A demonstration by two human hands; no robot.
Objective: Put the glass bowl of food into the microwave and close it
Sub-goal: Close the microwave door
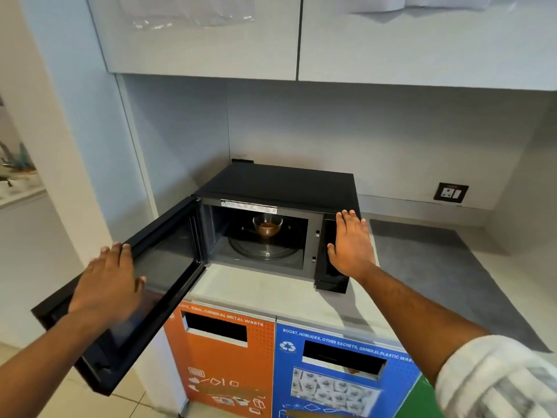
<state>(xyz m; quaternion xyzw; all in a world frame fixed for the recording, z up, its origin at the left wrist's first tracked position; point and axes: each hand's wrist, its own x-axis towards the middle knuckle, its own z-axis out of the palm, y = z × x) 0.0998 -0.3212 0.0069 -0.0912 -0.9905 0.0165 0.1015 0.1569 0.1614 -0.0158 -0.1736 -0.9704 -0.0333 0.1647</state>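
Note:
A black microwave point(280, 182) stands on the counter in the corner, its door point(168, 260) swung wide open to the left. Inside, a small glass bowl point(267, 226) with brown food sits on the round glass turntable point(265, 250), toward the back. My left hand point(108, 282) lies flat on the outer face of the open door, fingers spread. My right hand point(351, 242) rests flat against the control panel on the microwave's right front, fingers apart. Neither hand holds anything.
Grey counter point(422, 267) stretches to the right of the microwave, with a wall socket point(450, 193) behind. Below the counter front are an orange bin panel point(220, 363) and a blue one point(340, 384). Cupboards point(301, 37) hang overhead. A wall stands to the left.

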